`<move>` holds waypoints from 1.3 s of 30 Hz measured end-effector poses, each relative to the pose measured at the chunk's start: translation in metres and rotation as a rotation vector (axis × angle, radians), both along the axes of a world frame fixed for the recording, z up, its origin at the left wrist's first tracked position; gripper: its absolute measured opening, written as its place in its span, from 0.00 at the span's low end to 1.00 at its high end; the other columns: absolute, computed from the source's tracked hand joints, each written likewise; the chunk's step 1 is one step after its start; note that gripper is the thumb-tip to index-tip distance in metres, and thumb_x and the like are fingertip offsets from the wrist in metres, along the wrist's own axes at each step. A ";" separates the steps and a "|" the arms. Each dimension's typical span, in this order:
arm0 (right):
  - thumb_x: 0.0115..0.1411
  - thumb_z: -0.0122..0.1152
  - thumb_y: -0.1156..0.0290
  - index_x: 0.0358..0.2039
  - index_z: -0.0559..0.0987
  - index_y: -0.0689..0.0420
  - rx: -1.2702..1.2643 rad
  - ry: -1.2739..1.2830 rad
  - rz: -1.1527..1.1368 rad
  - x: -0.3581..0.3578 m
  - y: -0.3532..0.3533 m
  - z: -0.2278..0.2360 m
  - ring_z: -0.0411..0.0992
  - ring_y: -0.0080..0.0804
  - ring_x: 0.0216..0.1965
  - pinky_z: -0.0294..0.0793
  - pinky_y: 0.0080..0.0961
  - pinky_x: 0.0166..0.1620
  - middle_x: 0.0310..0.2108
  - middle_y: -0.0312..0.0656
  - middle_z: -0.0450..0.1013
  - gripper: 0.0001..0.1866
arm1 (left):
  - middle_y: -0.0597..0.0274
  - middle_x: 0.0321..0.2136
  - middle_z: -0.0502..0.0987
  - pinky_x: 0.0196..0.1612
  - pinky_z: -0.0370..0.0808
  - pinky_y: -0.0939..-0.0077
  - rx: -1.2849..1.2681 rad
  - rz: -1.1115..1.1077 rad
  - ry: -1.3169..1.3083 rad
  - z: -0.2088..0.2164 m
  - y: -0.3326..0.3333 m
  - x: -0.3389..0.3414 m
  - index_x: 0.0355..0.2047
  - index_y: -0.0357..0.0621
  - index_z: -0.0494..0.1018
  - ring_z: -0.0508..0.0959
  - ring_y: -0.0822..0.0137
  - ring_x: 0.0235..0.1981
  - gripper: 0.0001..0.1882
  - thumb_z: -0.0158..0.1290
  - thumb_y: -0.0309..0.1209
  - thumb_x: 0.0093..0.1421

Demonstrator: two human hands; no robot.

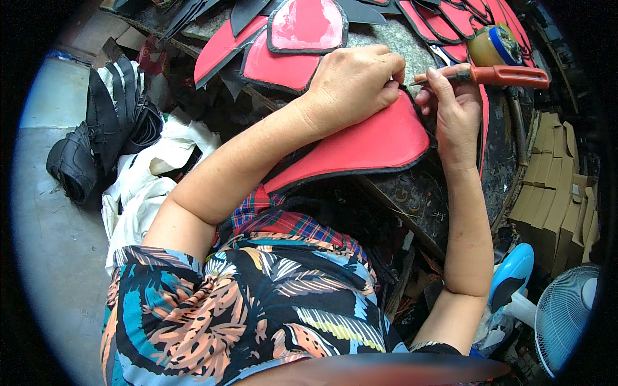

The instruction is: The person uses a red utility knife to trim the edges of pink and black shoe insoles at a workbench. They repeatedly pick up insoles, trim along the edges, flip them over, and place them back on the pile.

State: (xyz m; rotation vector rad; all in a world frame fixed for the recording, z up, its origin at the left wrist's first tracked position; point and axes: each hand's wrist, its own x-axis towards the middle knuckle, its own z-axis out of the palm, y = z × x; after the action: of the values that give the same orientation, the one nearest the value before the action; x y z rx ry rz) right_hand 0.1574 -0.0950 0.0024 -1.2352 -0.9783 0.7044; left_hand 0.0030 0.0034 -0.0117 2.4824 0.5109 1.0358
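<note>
A red padded piece with black edging [360,149], curved like a shoe part, lies across the near edge of the dark work surface. My left hand [357,83] rests on its far end, fingers curled and pinched at the black edge. In my right hand [456,106] is a red-handled tool [508,76], held between thumb and fingers with its narrow tip pointing left toward my left fingers. The exact kind of tip is partly hidden by the thumb. A small gap separates the two hands.
More red pieces with black edging [306,24] lie on the grey stone slab [399,45]. A jar of yellowish stuff [492,45] stands at the far right. Black rolled material [74,167] and white cloth [151,174] sit left; cardboard boxes [547,186] and a fan [566,315] are right.
</note>
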 end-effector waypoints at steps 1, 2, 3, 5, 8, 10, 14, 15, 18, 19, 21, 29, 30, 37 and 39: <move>0.64 0.60 0.73 0.35 0.70 0.57 -0.018 -0.007 -0.012 0.000 0.000 0.000 0.73 0.18 0.22 0.70 0.13 0.22 0.29 0.41 0.78 0.06 | 0.58 0.27 0.76 0.34 0.77 0.64 0.004 -0.002 0.011 0.000 0.000 0.000 0.29 0.43 0.75 0.80 0.56 0.30 0.05 0.55 0.30 0.52; 0.64 0.60 0.73 0.35 0.70 0.57 -0.014 -0.009 -0.012 -0.001 0.001 0.000 0.73 0.19 0.22 0.70 0.13 0.22 0.29 0.41 0.78 0.06 | 0.58 0.27 0.76 0.34 0.77 0.66 0.009 0.001 0.021 -0.001 0.000 0.000 0.30 0.43 0.75 0.79 0.57 0.29 0.05 0.56 0.30 0.53; 0.64 0.60 0.73 0.35 0.70 0.57 -0.015 -0.007 -0.008 -0.001 0.002 0.000 0.74 0.19 0.22 0.70 0.13 0.23 0.29 0.41 0.77 0.07 | 0.58 0.27 0.75 0.34 0.77 0.66 0.010 -0.002 0.023 -0.001 0.000 0.000 0.30 0.43 0.74 0.79 0.57 0.29 0.05 0.56 0.30 0.53; 0.64 0.60 0.73 0.35 0.70 0.57 -0.024 -0.006 -0.018 -0.001 0.002 0.000 0.74 0.19 0.22 0.71 0.13 0.23 0.29 0.42 0.77 0.07 | 0.58 0.26 0.75 0.33 0.77 0.65 0.019 0.001 0.017 -0.001 0.000 0.000 0.30 0.42 0.74 0.79 0.56 0.29 0.05 0.55 0.29 0.53; 0.64 0.60 0.73 0.36 0.70 0.58 -0.022 -0.021 -0.006 -0.001 0.002 -0.002 0.74 0.19 0.22 0.71 0.13 0.23 0.29 0.42 0.77 0.07 | 0.57 0.26 0.75 0.33 0.77 0.65 0.038 0.000 0.012 -0.002 0.001 0.001 0.30 0.43 0.74 0.79 0.57 0.28 0.05 0.55 0.29 0.53; 0.64 0.60 0.74 0.36 0.70 0.58 -0.024 -0.037 0.000 0.000 0.001 -0.002 0.74 0.19 0.23 0.72 0.13 0.24 0.29 0.42 0.77 0.07 | 0.57 0.26 0.75 0.33 0.77 0.64 0.038 -0.002 -0.001 -0.002 0.001 0.001 0.30 0.43 0.74 0.79 0.56 0.28 0.05 0.56 0.29 0.53; 0.64 0.60 0.74 0.36 0.70 0.57 -0.036 -0.080 0.011 -0.001 0.002 -0.001 0.75 0.19 0.24 0.73 0.13 0.25 0.30 0.41 0.77 0.07 | 0.56 0.25 0.77 0.33 0.78 0.59 0.032 0.012 -0.012 -0.002 0.001 0.003 0.26 0.43 0.75 0.80 0.53 0.29 0.05 0.55 0.31 0.51; 0.64 0.60 0.74 0.36 0.70 0.57 -0.039 -0.088 0.009 -0.001 0.002 -0.001 0.75 0.19 0.24 0.73 0.13 0.25 0.30 0.40 0.77 0.07 | 0.56 0.25 0.77 0.33 0.78 0.59 0.036 0.012 -0.009 -0.002 0.001 0.003 0.26 0.43 0.75 0.80 0.53 0.29 0.05 0.55 0.31 0.51; 0.64 0.60 0.74 0.35 0.70 0.57 -0.025 -0.103 0.011 -0.002 0.001 -0.002 0.75 0.19 0.24 0.73 0.13 0.25 0.30 0.40 0.77 0.06 | 0.56 0.25 0.77 0.33 0.79 0.60 0.035 0.004 -0.006 -0.001 0.001 0.002 0.26 0.43 0.75 0.80 0.53 0.30 0.05 0.55 0.31 0.51; 0.64 0.60 0.74 0.35 0.71 0.57 -0.035 -0.114 0.001 -0.003 0.001 -0.002 0.75 0.19 0.24 0.73 0.13 0.25 0.30 0.39 0.77 0.06 | 0.56 0.25 0.77 0.33 0.79 0.60 0.034 0.003 -0.007 -0.001 0.001 0.002 0.26 0.43 0.75 0.80 0.53 0.30 0.05 0.55 0.31 0.51; 0.64 0.61 0.74 0.36 0.71 0.57 -0.017 -0.124 0.004 -0.003 0.001 -0.003 0.75 0.19 0.24 0.73 0.13 0.24 0.30 0.38 0.77 0.06 | 0.56 0.25 0.77 0.33 0.79 0.60 0.034 0.001 -0.004 -0.001 0.001 0.002 0.26 0.43 0.75 0.80 0.53 0.30 0.05 0.55 0.31 0.51; 0.60 0.62 0.78 0.35 0.72 0.60 -0.009 -0.649 -0.012 -0.003 0.002 0.002 0.73 0.23 0.25 0.71 0.21 0.30 0.26 0.38 0.74 0.06 | 0.56 0.26 0.75 0.33 0.77 0.63 0.027 -0.016 0.009 0.002 0.001 -0.001 0.31 0.42 0.75 0.79 0.55 0.29 0.07 0.58 0.31 0.53; 0.59 0.62 0.78 0.34 0.73 0.61 0.024 -0.763 -0.039 -0.004 0.001 0.002 0.72 0.24 0.25 0.71 0.23 0.31 0.25 0.39 0.73 0.06 | 0.55 0.27 0.75 0.34 0.77 0.63 0.045 -0.020 0.004 0.002 0.000 -0.002 0.31 0.42 0.76 0.79 0.54 0.29 0.07 0.58 0.31 0.53; 0.61 0.60 0.76 0.32 0.71 0.58 -0.075 -0.387 -0.024 -0.003 -0.003 -0.002 0.71 0.19 0.20 0.70 0.17 0.26 0.22 0.34 0.70 0.05 | 0.55 0.28 0.75 0.33 0.76 0.64 0.086 -0.081 0.057 0.005 -0.001 -0.005 0.30 0.42 0.76 0.79 0.54 0.29 0.06 0.58 0.30 0.54; 0.62 0.60 0.75 0.32 0.71 0.58 -0.054 -0.372 -0.011 -0.003 -0.004 -0.004 0.71 0.18 0.20 0.70 0.16 0.25 0.22 0.34 0.71 0.06 | 0.56 0.27 0.75 0.33 0.77 0.63 0.088 -0.111 0.038 0.005 0.000 -0.004 0.29 0.42 0.76 0.79 0.54 0.29 0.05 0.58 0.30 0.54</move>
State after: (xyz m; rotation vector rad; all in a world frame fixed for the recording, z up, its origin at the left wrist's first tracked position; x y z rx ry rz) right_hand 0.1548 -0.0987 -0.0012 -1.4494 -1.2614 0.5024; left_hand -0.0012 0.0031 -0.0070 2.5802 0.3416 0.9893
